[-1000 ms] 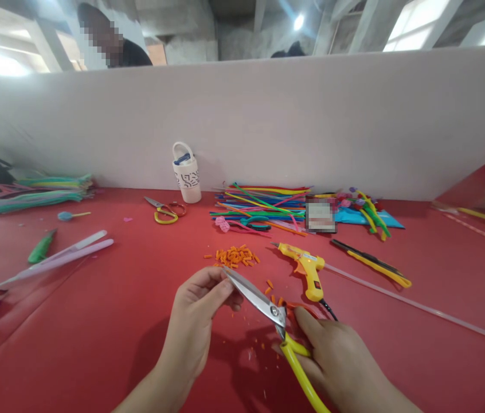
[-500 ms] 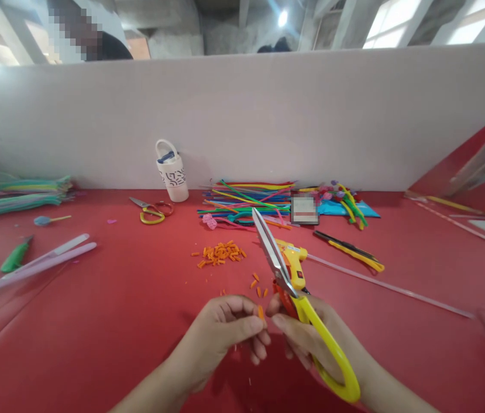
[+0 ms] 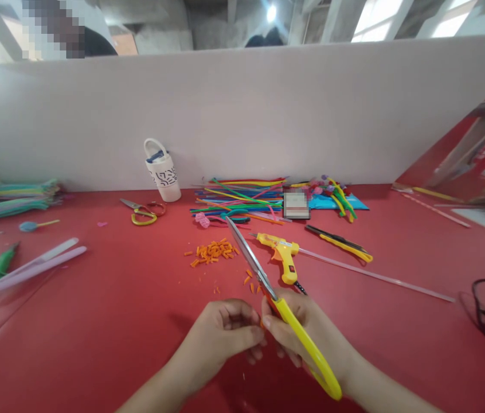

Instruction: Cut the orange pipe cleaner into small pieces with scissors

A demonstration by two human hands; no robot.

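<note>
Scissors (image 3: 263, 281) blades now lean further left than half a second ago. Right hand (image 3: 306, 335) grips their yellow handles; left hand (image 3: 223, 335) pinched shut at the pivot, above red table (image 3: 96, 321).

The scissors (image 3: 263, 281) have bright, smooth metal blades and a glossy yellow plastic handle. The worktop (image 3: 96, 321) is covered in matt red cloth-like sheet. The glue gun (image 3: 282, 252) is shiny yellow plastic. The far pipe cleaners (image 3: 242, 198) look fuzzy.
</note>
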